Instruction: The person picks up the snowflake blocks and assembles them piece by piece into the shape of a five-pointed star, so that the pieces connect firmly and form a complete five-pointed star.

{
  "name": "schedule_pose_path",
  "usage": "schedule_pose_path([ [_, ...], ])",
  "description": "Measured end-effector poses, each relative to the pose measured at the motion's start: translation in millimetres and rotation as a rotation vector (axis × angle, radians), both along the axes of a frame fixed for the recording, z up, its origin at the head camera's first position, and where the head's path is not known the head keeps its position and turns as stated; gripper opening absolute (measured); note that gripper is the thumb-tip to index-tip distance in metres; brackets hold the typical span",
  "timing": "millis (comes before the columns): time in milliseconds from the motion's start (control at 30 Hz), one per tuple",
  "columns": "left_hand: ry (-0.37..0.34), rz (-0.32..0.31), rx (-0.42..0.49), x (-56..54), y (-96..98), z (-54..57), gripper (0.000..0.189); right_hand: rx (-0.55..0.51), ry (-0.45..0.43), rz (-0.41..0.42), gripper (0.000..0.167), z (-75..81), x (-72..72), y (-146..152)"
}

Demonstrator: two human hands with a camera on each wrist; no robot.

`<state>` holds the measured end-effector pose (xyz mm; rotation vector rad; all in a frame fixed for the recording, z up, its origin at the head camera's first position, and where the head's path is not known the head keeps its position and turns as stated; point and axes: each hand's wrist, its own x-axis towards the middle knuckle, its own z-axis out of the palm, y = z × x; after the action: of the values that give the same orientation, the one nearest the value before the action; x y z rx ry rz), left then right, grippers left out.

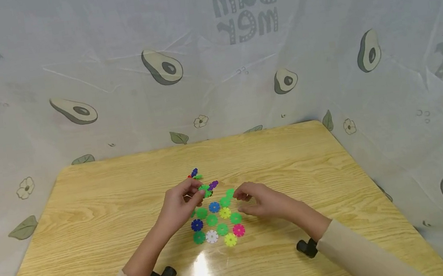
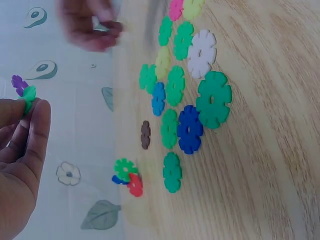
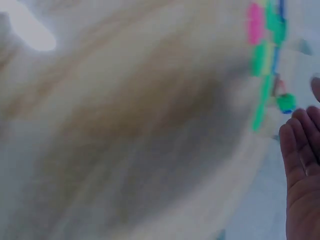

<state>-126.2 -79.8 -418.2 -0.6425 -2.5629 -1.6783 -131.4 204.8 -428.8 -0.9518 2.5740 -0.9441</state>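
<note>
My left hand (image 1: 181,201) pinches a green snowflake-shaped building disc (image 1: 204,188) between thumb and fingertips, above the table. A purple disc (image 1: 213,185) is slotted into it at an angle and sticks out to the right. To the right, my right hand (image 1: 258,200) has relaxed, slightly bent fingers with a gap to the thumb and nothing between them. Its fingertips are beside light green discs (image 1: 225,201). Behind the left hand stands a small joined cluster with a blue disc (image 1: 194,172), a green disc (image 2: 125,169) and a red disc (image 2: 135,185).
Several loose discs lie flat in front of the hands, among them a white disc (image 1: 212,236), a pink disc (image 1: 239,230), a dark blue disc (image 1: 197,225) and a brown disc (image 2: 145,135). The wooden table (image 1: 289,157) meets a printed curtain (image 1: 224,87) behind.
</note>
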Motion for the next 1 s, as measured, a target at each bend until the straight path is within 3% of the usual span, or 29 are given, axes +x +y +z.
schedule_pose_path([
  [133,-0.018,-0.008,0.021,-0.4,-1.1,1.1,0.017,0.143,0.019,0.067,0.033,-17.3,1.3,4.2],
  [267,-0.03,-0.011,0.038,0.4,-0.6,2.3,0.017,0.175,0.046,0.093,0.033,-27.5,5.2,3.6],
  [700,-0.047,-0.019,0.053,0.0,3.9,0.7,0.016,0.106,0.057,0.082,0.036,-39.6,6.1,0.1],
  [1000,-0.065,-0.009,0.06,0.6,6.8,1.3,0.015,0.027,0.107,0.086,0.024,-43.4,9.4,-2.9],
])
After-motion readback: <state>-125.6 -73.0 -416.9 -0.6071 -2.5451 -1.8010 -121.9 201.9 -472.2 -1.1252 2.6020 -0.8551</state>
